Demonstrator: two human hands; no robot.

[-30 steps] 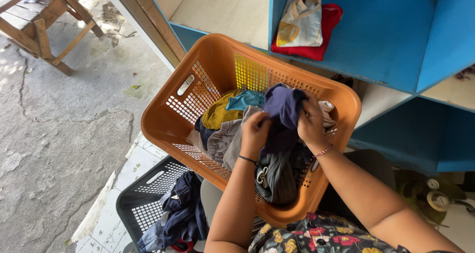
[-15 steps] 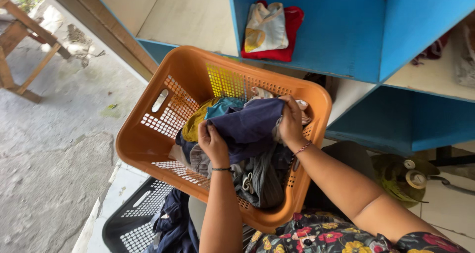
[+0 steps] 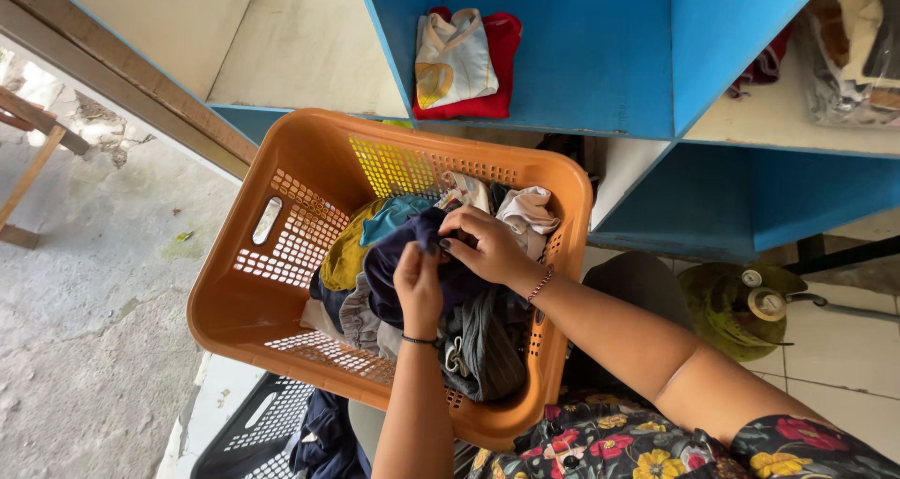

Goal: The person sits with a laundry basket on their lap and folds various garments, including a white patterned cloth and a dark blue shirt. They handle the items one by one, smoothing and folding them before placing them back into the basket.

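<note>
Navy, crumpled cloth of a garment [image 3: 394, 273] is gripped by the left hand [image 3: 419, 282] and the right hand [image 3: 485, 245], bunched between them above an orange basket [image 3: 234, 301].

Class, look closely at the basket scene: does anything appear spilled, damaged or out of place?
Nothing stands out. Both hands, left hand and right hand, grip a dark blue garment over the orange basket; nothing has spilled.

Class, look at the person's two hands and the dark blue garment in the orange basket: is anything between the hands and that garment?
Nothing visible. The left hand and right hand both grip the dark blue garment directly, on top of the other clothes in the orange basket.
</note>
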